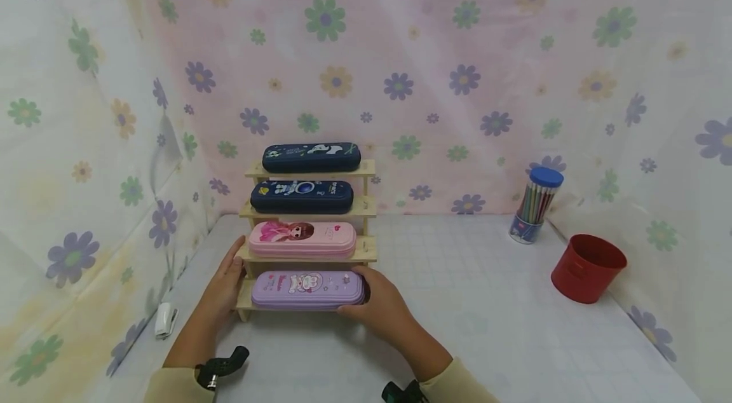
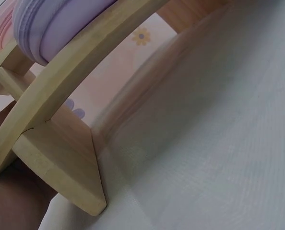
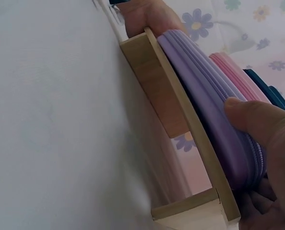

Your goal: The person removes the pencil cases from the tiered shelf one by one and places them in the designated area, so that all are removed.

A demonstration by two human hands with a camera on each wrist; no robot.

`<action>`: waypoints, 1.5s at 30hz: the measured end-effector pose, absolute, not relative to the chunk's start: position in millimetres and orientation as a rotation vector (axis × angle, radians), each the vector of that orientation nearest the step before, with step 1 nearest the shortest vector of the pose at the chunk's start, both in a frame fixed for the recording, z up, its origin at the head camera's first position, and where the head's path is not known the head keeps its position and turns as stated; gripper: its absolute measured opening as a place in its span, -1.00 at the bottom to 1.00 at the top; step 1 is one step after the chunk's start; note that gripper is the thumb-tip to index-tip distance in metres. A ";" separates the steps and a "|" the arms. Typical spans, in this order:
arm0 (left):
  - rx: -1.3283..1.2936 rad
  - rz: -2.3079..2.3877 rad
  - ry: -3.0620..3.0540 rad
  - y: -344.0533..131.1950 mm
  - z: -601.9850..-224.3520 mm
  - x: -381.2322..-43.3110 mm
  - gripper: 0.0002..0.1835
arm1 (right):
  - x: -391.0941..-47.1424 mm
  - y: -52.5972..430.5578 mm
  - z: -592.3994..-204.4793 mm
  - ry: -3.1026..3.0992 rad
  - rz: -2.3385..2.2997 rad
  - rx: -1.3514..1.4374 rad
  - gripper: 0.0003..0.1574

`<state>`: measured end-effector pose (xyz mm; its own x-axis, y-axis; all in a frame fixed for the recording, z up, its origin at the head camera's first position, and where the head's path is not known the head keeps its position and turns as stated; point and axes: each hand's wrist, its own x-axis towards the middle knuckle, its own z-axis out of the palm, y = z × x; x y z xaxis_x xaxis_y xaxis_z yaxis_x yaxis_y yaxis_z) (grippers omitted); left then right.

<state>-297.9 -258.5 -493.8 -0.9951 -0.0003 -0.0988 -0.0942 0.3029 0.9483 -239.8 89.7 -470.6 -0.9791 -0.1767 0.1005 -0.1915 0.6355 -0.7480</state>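
Note:
A four-tier wooden rack [image 1: 366, 249] stands on the table with one zippered pencil case per tier. On the lowest tier lies a purple pencil case [image 1: 274, 292] with a cartoon figure. My right hand [image 1: 382, 304] grips its right end, thumb [image 3: 243, 112] on the zippered front edge and other fingers round the end. My left hand [image 1: 222, 288] holds the rack's left side, partly hidden behind the wood in the left wrist view. Above the purple case are a pink pencil case [image 1: 337, 239] with a doll, a navy astronaut pencil case [image 1: 337, 199] and a dark panda pencil case [image 1: 291, 163].
A small white stapler-like object [image 1: 166, 320] lies left of the left forearm. At the back right stands a clear jar of pencils [image 1: 534, 203] with a blue lid; a red bucket [image 1: 580, 279] is nearer. Flowered cloth [image 1: 429, 28] hangs behind and on both sides.

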 end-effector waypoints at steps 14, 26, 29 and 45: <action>-0.092 1.769 2.502 -259.8 -500.3 -295.1 -0.35 | -235.2 102.1 -474.1 -2.776 1.493 0.378 0.06; -0.034 1.822 2.456 -260.1 -501.7 -295.9 -0.34 | -229.9 122.7 -475.3 -2.704 1.792 0.434 0.07; -0.026 1.839 2.456 -258.8 -503.3 -297.5 -0.31 | -229.6 128.8 -477.1 -2.689 1.808 0.432 0.05; -0.049 1.780 2.500 -259.1 -496.5 -301.9 -0.32 | -228.7 157.4 -475.4 -2.612 1.909 0.355 0.01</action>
<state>-301.9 -259.1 -496.5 -0.9969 0.0160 -0.0772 -0.0678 0.3275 0.9424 -228.7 157.4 -475.4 -0.9699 -0.2406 0.0371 -0.1084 0.2906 -0.9507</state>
